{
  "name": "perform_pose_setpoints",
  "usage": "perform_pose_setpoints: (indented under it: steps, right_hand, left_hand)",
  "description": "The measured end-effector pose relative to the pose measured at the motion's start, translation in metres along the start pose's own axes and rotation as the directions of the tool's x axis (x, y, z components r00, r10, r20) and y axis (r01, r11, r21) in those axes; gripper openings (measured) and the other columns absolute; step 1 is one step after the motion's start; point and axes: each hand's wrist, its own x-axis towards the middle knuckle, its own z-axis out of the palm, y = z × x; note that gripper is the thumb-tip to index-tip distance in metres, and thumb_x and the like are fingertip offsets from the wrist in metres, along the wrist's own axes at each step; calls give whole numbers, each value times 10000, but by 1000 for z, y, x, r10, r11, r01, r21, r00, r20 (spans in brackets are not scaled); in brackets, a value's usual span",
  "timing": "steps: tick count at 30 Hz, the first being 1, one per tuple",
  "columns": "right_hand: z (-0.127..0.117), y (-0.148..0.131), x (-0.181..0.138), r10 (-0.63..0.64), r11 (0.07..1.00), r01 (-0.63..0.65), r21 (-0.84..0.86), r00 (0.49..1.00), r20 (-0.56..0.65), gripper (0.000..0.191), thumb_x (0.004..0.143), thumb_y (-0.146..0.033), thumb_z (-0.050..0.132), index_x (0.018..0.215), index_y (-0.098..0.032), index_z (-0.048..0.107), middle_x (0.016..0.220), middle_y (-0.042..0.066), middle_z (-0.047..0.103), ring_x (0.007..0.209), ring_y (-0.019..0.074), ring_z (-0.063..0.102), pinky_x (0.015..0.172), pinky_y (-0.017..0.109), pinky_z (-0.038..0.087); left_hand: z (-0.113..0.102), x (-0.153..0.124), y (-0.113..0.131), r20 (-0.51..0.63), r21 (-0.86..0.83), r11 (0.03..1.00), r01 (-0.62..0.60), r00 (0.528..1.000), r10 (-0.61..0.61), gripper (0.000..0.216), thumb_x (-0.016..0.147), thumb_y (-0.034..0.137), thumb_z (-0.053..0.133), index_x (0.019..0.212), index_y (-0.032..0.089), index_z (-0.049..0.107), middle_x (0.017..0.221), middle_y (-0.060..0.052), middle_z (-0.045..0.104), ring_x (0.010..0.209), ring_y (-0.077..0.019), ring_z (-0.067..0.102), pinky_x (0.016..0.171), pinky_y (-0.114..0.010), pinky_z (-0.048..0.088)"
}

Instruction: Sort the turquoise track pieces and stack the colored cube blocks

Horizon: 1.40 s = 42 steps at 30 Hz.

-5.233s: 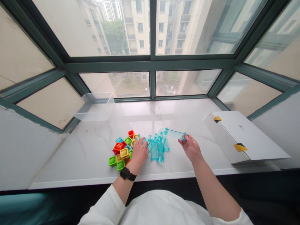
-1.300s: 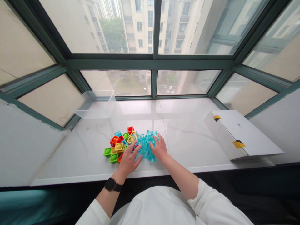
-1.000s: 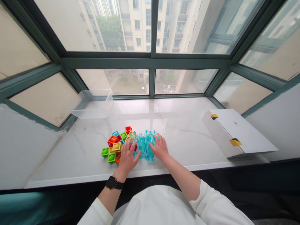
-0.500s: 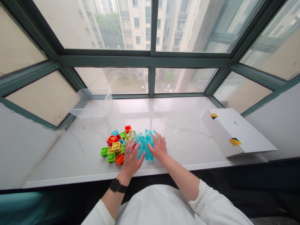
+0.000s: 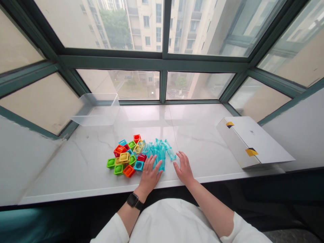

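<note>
Blue pieces, head view: the see-through blue pieces [image 5: 160, 152] lie in a loose heap on the white counter [image 5: 202, 128], in front of the person, against the right flank of the coloured blocks [image 5: 124, 157].
Left hand: the left hand [image 5: 149, 175] lies over the near edge of the heap, fingers spread and grasping nothing that shows; whether the fingertips press on a piece I cannot tell.
Right hand: the right hand [image 5: 185, 170] is just right of the heap, fingers loosely bent, thumb apart, gripping nothing.
Slanted piece: one blue strip [image 5: 170, 151] slopes off the heap's right side, its near end close to the right fingertips.
Weight and stiffness: probably light, rigid plastic; thin walls would likely flex slightly and could crack if bent hard.
Surface: glossy and perhaps slick; the overlapping edges look likely to snag on one another.
Where to hold: pinching a long strip by its side edges or its end looks surest; the slanted one offers the freest end.
Blocks: chunky, likely hollow and light; opposite side walls should suit thumb and finger. A blue block [image 5: 138, 165] sits just left of the left hand.
</note>
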Motion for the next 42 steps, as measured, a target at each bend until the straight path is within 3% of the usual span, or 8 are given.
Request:
perform_pose_setpoints:
  steps: [4, 12, 17, 23, 27, 30, 34, 42]
  right_hand:
    - [2, 2, -13, 13, 1000, -13, 25, 1000, 12, 485, 1045, -362, 493, 1509, -222, 457, 1533, 170, 509, 1457, 330, 456, 1192, 592, 436]
    - [5, 4, -7, 68, 995, -69, 76, 998, 17, 432, 986, -261, 497, 1410, -205, 560, 1462, 170, 563, 1389, 328, 519, 1162, 593, 461]
    - [3, 4, -7, 78, 992, -79, 98, 997, 11, 393, 965, -243, 510, 1340, -207, 619, 1422, 156, 602, 1358, 309, 544, 1157, 562, 472]
    - [-11, -8, -2, 53, 978, -46, 206, 998, -25, 309, 975, -234, 499, 1228, -211, 675, 1232, 125, 704, 1201, 277, 634, 1092, 487, 509]
    - [-19, -30, 9, 45, 956, -76, 282, 993, 112, 270, 995, -278, 519, 1178, -232, 711, 971, 54, 750, 890, 211, 704, 879, 352, 566]
    - [-19, -47, 20, 40, 968, -102, 231, 965, 261, 250, 999, -350, 564, 1157, -261, 737, 798, 4, 721, 737, 190, 679, 753, 310, 537]
    - [-12, -63, 30, 43, 991, -86, 100, 929, 368, 220, 984, -368, 608, 1127, -287, 754, 760, 2, 720, 722, 205, 673, 693, 309, 491]
    - [-3, -74, 38, 149, 987, -158, -12, 905, 398, 157, 950, -343, 630, 978, -290, 775, 745, 18, 732, 691, 220, 671, 629, 312, 439]
  left_hand:
    - [-3, 0, 2, 15, -15, 1000, 7, 1000, -6, 591, 955, 235, 687, 1519, 257, 511, 1651, -158, 423, 1564, -362, 358, 1253, -628, 353]
    - [-10, 1, 6, 58, -43, 998, 45, 997, -42, 707, 933, 295, 692, 1578, 248, 407, 1651, -181, 406, 1571, -389, 334, 1251, -690, 321]
    - [-9, 0, 5, 59, -36, 998, 56, 997, -53, 710, 936, 278, 680, 1585, 257, 392, 1645, -174, 414, 1563, -382, 350, 1248, -667, 341]
    - [-10, 0, 5, 54, -36, 997, 66, 996, -64, 668, 949, 263, 654, 1568, 245, 405, 1619, -170, 445, 1556, -366, 359, 1254, -645, 334]
    - [-10, 1, 5, 53, -51, 997, 64, 997, -62, 634, 964, 260, 640, 1556, 232, 414, 1615, -175, 442, 1550, -363, 365, 1246, -634, 342]
    - [-8, 0, 3, 55, -41, 996, 81, 995, -79, 622, 973, 263, 633, 1556, 228, 417, 1624, -182, 428, 1541, -363, 378, 1236, -616, 360]
    - [-4, -2, 1, 57, -22, 994, 104, 993, -102, 572, 983, 266, 632, 1528, 229, 463, 1618, -186, 430, 1506, -359, 427, 1205, -583, 406]
    - [2, -5, -2, 39, -17, 994, 107, 994, -106, 480, 993, 280, 637, 1463, 252, 542, 1610, -166, 434, 1490, -348, 443, 1182, -583, 445]
